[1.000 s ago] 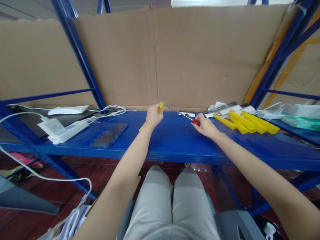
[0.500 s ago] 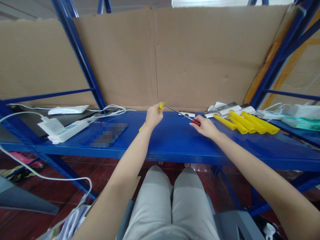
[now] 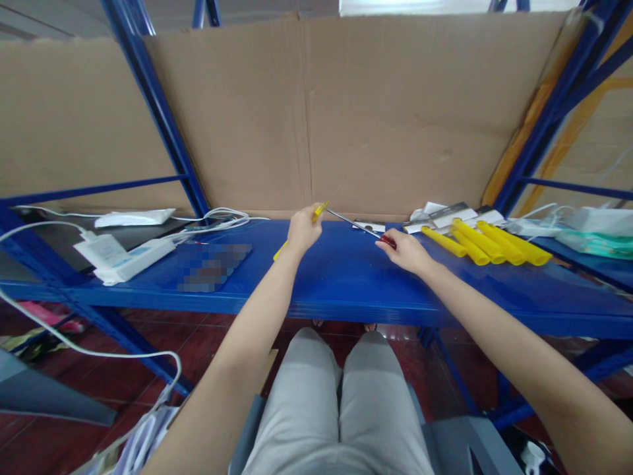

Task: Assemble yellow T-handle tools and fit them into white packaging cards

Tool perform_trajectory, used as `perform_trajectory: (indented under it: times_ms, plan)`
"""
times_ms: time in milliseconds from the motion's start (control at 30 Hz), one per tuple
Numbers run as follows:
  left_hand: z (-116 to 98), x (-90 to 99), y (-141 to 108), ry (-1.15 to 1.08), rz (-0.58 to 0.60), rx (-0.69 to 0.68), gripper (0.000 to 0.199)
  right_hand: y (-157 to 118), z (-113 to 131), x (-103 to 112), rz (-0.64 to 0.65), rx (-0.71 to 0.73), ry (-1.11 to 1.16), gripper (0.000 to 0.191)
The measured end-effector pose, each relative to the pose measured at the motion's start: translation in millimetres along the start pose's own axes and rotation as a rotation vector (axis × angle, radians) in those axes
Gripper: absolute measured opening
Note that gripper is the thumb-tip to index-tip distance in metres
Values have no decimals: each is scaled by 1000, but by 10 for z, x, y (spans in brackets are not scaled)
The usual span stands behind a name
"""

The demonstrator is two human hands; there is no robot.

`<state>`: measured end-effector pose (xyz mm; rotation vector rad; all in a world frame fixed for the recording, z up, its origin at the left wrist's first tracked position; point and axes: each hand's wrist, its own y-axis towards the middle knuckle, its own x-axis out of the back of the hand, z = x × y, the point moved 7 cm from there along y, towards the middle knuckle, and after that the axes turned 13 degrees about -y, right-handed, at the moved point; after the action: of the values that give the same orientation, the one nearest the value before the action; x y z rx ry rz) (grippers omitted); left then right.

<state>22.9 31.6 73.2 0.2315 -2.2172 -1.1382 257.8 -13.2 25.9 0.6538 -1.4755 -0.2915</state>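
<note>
Far L: white plastic power strip w/ plug, then a dark flat slab, surface blurred, both on the blue metal shelf top.

Mid: L hand, fingers curled round a slim yellow tube, prob. thin plastic, one end poking out above the fist, the other below near the wrist. Tube should be light, fairly stiff, a bit slick, may dent if squeezed; best hold = round the middle, firm but not crushing.

R of that: screwdriver w/ slim metal shaft & red handle, tip at the tube's upper end; can't tell if inside or just touching. Stiff, prob. heavier than the tube; hold by the handle. R hand does so, fingers bunched narrow on it.

Far R: white & dark cards behind a row of yellow tubes, side by side.

Vs 1 s ago: v. little diff. Tube & shaft approx. same spot; R fingers shifted slightly on the handle.
</note>
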Motion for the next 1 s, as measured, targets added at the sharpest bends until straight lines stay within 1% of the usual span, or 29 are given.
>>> perform_trajectory:
  times_ms: [167, 233, 467, 600, 767, 867, 1000]
  plan:
    - [17, -10, 2, -8, -15, -9, 30, 4, -32, 0, -53, 25, 64, 18]
    - [26, -17, 4, -14, -18, -15, 30, -1, -27, 6, -54, 32, 42, 16]
    - [39, -15, 4, -37, -21, -15, 28, -12, 5, 56, -22, -2, -65, 22]
    - [21, -15, 2, -44, -6, 0, 29, -9, 31, 40, -3, 32, -26, 22]
    - [1, -14, -1, -20, -4, 12, 30, -6, -27, 31, -55, 13, 16, 21]
    - [3, -9, 0, -19, -17, 5, 30, -10, -39, 42, -75, 1, -21, 19]
    - [16, -6, 2, -20, -31, -6, 30, -15, -30, 58, -56, -28, -88, 23]
